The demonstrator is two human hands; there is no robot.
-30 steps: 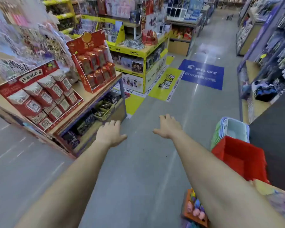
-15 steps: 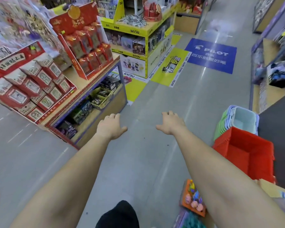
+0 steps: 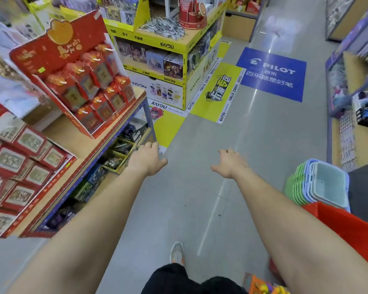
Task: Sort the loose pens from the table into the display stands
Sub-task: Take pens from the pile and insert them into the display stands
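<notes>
- Evidently, no sorting is begun yet: the loose pens (image 3: 164, 28) are seen heaped on the yellow table (image 3: 153, 42), well up the aisle, beside the red display stands (image 3: 192, 16).
- The left hand (image 3: 146, 160) and right hand (image 3: 229, 164) are held out over the floor, fingers relaxed, nothing grasped.
- The whole task is judged to be left; the table must first be reached.

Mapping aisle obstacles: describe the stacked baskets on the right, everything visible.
The stacked baskets are nested plastic, green below, pale blue on top, slotted sides; the top one looks empty. They sit at the aisle's right edge beside a dark counter, near side hidden by a red bin.
</notes>
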